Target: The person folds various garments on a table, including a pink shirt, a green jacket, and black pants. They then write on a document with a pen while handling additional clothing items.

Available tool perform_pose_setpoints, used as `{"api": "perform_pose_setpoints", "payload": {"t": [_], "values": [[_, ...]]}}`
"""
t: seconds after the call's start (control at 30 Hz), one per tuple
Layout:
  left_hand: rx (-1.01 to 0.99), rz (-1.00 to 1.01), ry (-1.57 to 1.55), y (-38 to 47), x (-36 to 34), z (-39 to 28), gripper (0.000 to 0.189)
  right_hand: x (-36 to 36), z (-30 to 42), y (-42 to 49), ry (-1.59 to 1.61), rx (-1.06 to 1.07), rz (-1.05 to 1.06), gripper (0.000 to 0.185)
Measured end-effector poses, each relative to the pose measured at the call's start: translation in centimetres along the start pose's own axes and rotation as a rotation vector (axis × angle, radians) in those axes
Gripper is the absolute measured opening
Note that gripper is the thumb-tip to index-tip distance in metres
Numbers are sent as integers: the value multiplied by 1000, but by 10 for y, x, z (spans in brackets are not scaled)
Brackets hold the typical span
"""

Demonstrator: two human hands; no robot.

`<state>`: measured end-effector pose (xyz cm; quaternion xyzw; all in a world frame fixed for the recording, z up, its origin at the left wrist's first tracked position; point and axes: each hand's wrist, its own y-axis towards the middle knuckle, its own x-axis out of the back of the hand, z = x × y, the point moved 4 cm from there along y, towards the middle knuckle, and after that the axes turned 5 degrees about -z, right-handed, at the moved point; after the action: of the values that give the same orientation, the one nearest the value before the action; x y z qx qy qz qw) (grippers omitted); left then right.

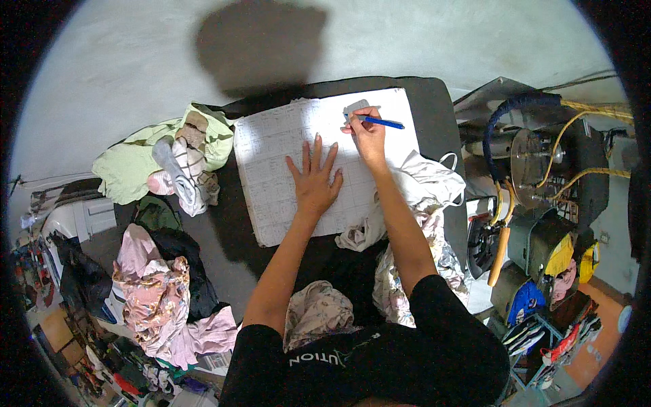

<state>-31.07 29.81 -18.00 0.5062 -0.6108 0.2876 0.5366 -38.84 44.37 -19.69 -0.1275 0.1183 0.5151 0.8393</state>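
An open large notebook (pixel 300 178) with ruled, written pages lies on a dark padded surface (pixel 229 224). My left hand (pixel 316 185) rests flat on its page, fingers spread, holding nothing. A blue pen (pixel 386 122) is in my right hand (pixel 370 135), held over the upper right part of the notebook, which shines brightly in the light. A small grey patch, possibly a shadow, shows just beyond my right fingertips. White cloth (pixel 432 178) lies beside my right forearm and overlaps the notebook's lower right edge.
Left of the notebook lie a light green garment (pixel 127 168) and rolled socks (pixel 183 168); nearer are pink floral clothes (pixel 152 290). Floral cloth (pixel 318 310) lies before my body. At right stand a clothes iron (pixel 480 244), a wooden-handled tool (pixel 498 259) and yellow cords (pixel 585 173). A pale wall (pixel 407 40) rises beyond.
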Motion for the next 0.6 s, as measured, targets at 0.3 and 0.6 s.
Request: {"api": "perform_pose_setpoints", "payload": {"t": [0.3, 0.6], "values": [[14, -55, -74, 1, -4, 1, 60, 3, -12, -10, -183, 258, 3, 27], [6, -28, -63, 2, -9, 2, 61, 1, -11, -9, -273, 284, 93, 20]]}}
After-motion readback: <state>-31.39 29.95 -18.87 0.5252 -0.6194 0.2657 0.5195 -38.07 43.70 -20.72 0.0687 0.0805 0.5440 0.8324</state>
